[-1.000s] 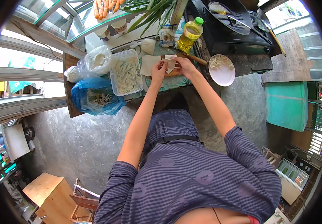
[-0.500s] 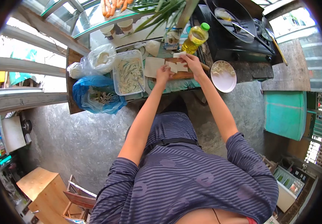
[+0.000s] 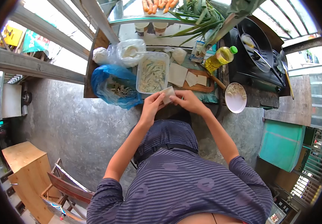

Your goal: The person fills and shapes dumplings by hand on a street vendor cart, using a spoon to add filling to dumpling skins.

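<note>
My left hand pinches a small pale dough wrapper just off the table's front edge. My right hand grips the wrapper's right side, thumb and fingers closed on it. Behind the wrapper stands a clear plastic tub of creamy filling with green bits. To its right lies a large square wrapper sheet. Smaller cut wrappers rest on a wooden cutting board. A white bowl at the right holds several folded pale pieces.
A blue plastic bag holding scraps sits left of the tub, near a clear bag. At the back right stand an oil bottle and a black stove with a wok. Carrots and long green leaves lie behind.
Both hands have moved from the cutting board toward my body, bringing a small wrapper between them. The left hand now holds it too. The view has shifted, moving the table rightward.
</note>
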{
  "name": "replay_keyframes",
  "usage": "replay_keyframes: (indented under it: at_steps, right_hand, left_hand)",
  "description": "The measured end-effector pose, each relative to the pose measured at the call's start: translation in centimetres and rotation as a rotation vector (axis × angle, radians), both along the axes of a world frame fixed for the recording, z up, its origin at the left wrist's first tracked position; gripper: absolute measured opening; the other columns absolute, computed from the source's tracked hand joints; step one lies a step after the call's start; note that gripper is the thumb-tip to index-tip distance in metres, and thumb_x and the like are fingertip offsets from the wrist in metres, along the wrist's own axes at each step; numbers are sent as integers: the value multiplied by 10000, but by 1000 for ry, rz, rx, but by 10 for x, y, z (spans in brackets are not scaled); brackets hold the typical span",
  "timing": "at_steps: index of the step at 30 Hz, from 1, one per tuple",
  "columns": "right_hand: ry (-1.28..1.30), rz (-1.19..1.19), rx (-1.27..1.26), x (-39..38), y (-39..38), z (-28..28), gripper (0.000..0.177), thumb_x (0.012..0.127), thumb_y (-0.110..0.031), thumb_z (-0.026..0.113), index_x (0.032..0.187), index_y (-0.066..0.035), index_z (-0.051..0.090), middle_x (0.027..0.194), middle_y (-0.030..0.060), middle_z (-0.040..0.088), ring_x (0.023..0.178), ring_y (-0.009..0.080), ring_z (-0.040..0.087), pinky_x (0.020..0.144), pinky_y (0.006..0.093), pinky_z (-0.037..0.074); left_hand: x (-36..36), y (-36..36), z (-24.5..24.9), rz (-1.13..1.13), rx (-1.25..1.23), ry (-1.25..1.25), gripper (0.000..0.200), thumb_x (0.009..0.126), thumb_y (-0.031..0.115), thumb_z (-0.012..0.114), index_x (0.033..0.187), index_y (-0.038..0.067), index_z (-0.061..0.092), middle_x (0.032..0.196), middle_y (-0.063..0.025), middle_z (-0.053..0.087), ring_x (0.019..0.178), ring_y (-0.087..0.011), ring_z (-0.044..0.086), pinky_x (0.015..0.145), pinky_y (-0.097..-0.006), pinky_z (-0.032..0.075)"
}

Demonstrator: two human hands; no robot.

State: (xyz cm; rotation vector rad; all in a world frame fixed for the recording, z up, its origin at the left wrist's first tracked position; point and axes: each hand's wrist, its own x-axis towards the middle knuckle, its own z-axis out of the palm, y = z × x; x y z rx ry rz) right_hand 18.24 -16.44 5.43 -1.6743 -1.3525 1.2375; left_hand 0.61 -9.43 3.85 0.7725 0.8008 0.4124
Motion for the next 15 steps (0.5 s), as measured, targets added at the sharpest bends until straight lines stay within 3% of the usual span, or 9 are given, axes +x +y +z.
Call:
replay_keyframes:
  at_steps: [1,2,5,6,9,12,15]
  right_hand:
    - [1,45,5,-10,4,1,347,914,-344,547,855,-5,594,672,110,611,633,209,584,583,340,430]
    - [-87,85,-27,-19,9,5,364,905,-388,565,884,-25,589,689,90,606,637,179,562,600,311,425]
    - [-343,-147,-41,-41,22,2,431,885,-477,550,955,-52,562,682,112,598,642,238,588,589,344,435]
    - [-554,-153,-74,-43,25,-7,499,867,-541,530,1062,-81,540,676,110,596,637,287,595,581,389,440]
    - [-694,-168,-84,-47,26,-44,469,869,-482,562,1135,-98,521,670,100,592,612,297,589,573,410,438]
    - [-488,-211,47,-52,32,-67,397,870,-402,596,1123,-97,559,680,88,603,566,240,578,542,376,443]
    - [-305,-421,118,-55,48,-76,333,906,-336,549,1050,-42,605,703,119,638,592,241,595,580,373,474]
  left_hand:
    - [-15,3,-3,38,-17,10,345,956,237,515,1184,-21,541,1111,-112,622,1017,-202,624,903,-318,500]
    - [-29,6,-5,78,-32,20,308,950,185,530,1178,-21,543,1108,-117,624,1023,-204,626,903,-320,503]
    - [-61,16,-4,280,-69,52,277,957,196,510,1125,-16,568,1063,-92,632,944,-171,644,853,-301,523]
    - [-72,21,-4,329,-123,52,269,956,187,503,1122,-18,557,1070,-115,631,967,-203,645,855,-324,528]
    - [-98,33,-11,422,-135,16,281,951,194,503,1133,-17,542,1080,-139,629,982,-236,645,860,-336,525]
    - [-113,46,-12,473,-140,-15,367,938,229,521,1207,-19,501,1125,-152,617,1016,-248,633,863,-324,518]
    - [-119,53,-9,467,-126,-14,411,928,260,536,1234,-11,492,1138,-152,613,1032,-242,626,867,-315,512]
